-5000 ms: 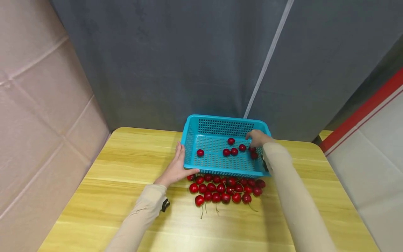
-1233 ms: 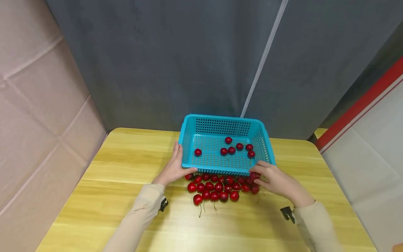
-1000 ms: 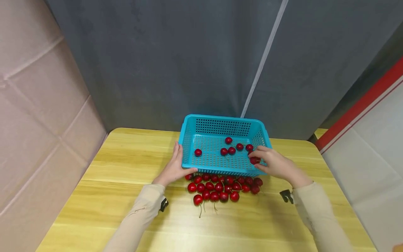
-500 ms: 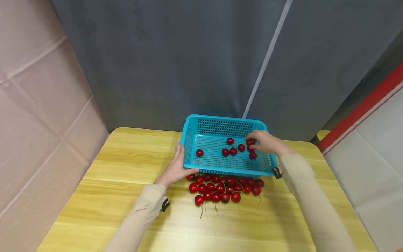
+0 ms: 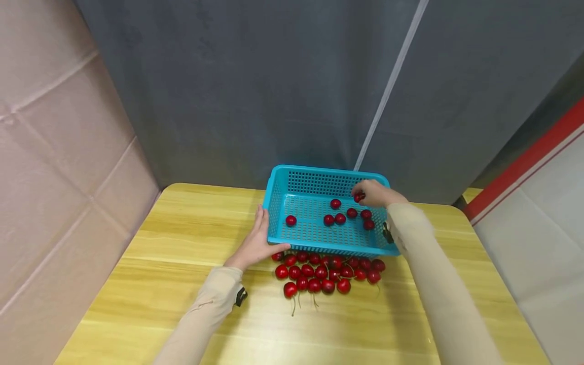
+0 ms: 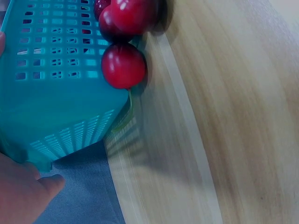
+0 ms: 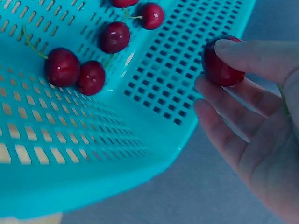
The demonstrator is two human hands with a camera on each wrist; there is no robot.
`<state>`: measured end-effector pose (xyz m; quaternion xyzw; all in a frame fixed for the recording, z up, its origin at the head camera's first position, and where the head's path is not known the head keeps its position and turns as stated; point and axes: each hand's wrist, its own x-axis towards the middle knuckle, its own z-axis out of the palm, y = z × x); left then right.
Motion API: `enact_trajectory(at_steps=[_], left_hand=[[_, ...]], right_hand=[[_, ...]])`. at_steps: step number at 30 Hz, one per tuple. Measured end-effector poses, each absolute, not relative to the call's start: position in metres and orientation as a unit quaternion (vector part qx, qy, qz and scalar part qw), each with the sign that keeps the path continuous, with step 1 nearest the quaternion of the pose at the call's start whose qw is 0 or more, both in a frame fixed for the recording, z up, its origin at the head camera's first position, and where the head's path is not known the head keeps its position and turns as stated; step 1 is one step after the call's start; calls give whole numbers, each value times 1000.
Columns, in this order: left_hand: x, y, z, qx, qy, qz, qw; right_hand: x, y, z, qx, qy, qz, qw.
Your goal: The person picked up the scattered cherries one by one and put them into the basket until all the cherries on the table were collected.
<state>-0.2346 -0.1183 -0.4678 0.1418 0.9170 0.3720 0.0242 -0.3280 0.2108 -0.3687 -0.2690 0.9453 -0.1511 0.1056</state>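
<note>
Head view, clock read from the basket's centre. Blue basket (image 5: 328,250) on wood worktop (image 5: 191,230). Left hand (image 5: 256,247) at 8 o'clock: fingers straight along the basket's side, thumb held apart on the near rim. Right hand (image 5: 375,194) at 2 o'clock, over the basket, pinching a cherry (image 5: 359,196). Seven more cherries lie inside: one apart toward 9, the rest from 12 round to 4. Loose cherries (image 5: 321,272) crowd the worktop at 6, up against the near wall, which stands between them and the basket floor. Right sleeve (image 5: 438,284) covers part of the rim at 4. Grey curtain (image 5: 255,101) behind at 12; pinkish wall (image 5: 59,167) toward 10.

Left wrist view. Cherries at 12 sit close to the perforated side; bare wood at 3. Frame edge crops the left hand, 8 o'clock.

Right wrist view. Pinched cherry at 2, between thumb and fingertips, other fingers spread; green stem by the palm. Five cherries in the basket, 10 to 12.
</note>
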Motion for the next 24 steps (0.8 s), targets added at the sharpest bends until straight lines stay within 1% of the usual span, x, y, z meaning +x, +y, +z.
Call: enact_trajectory(at_steps=[7, 16, 20, 24], left_hand=[[-234, -118, -467, 139, 918, 369, 32], [-233, -117, -468, 141, 917, 373, 30], [-232, -117, -468, 139, 918, 372, 28], [-232, -117, -468, 137, 919, 369, 28]], right_hand=[[-339, 203, -377, -229, 951, -166, 128], [-350, 197, -390, -153, 956, -179, 177], [-351, 195, -394, -130, 957, -184, 182], [-351, 193, -396, -131, 957, -181, 184]])
